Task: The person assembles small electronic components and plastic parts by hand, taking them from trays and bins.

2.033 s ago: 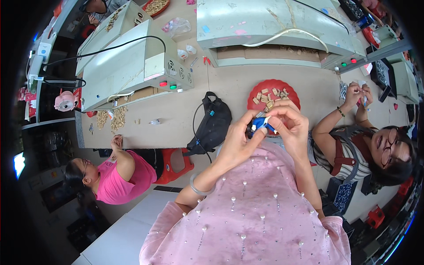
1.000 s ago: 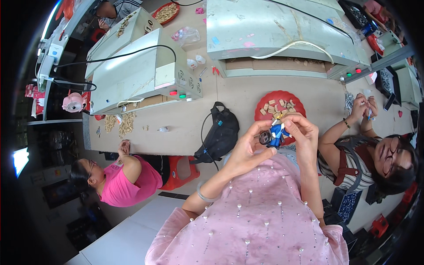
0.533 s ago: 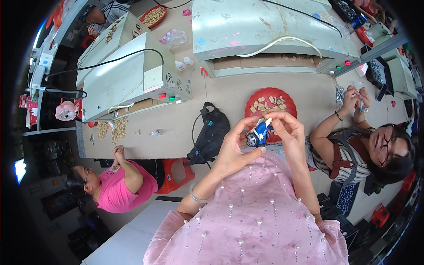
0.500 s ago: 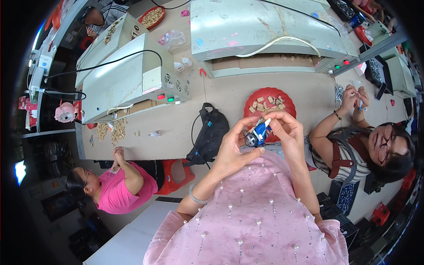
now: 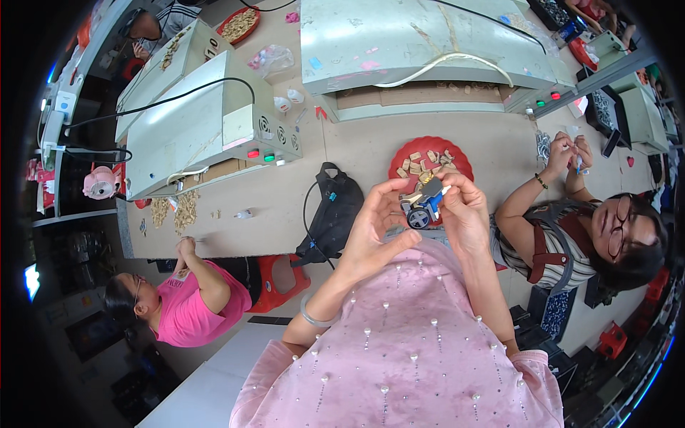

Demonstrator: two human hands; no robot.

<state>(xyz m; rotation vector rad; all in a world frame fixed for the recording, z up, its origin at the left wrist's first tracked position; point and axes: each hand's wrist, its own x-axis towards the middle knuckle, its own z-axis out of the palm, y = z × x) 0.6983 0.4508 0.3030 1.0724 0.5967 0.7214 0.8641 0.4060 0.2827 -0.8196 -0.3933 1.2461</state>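
Observation:
Over the near edge of the table, a small blue toy vehicle (image 5: 421, 207) with a dark wheel and a dark top piece is held up in front of my chest. My right hand (image 5: 465, 208) pinches it from the right between thumb and fingers. On its left side, my left hand (image 5: 373, 232) is open, thumb and fingers apart and curved around the toy; whether its fingertips touch the toy I cannot tell. Just beyond, a red scalloped plate (image 5: 465, 161) bears several small tan pieces (image 5: 433, 158).
A black bag (image 5: 334, 214) lies left of my hands. Pale green machines (image 5: 421, 50) stand across the table, with more tan pieces (image 5: 185, 212) at the left. One co-worker (image 5: 207, 299) sits left with hands together; another (image 5: 564, 235) at the right handles something small.
The toy has been turned, so its dark top piece now shows and its wheel sits lower. My left fingers have spread away from it, while my right hand keeps hold.

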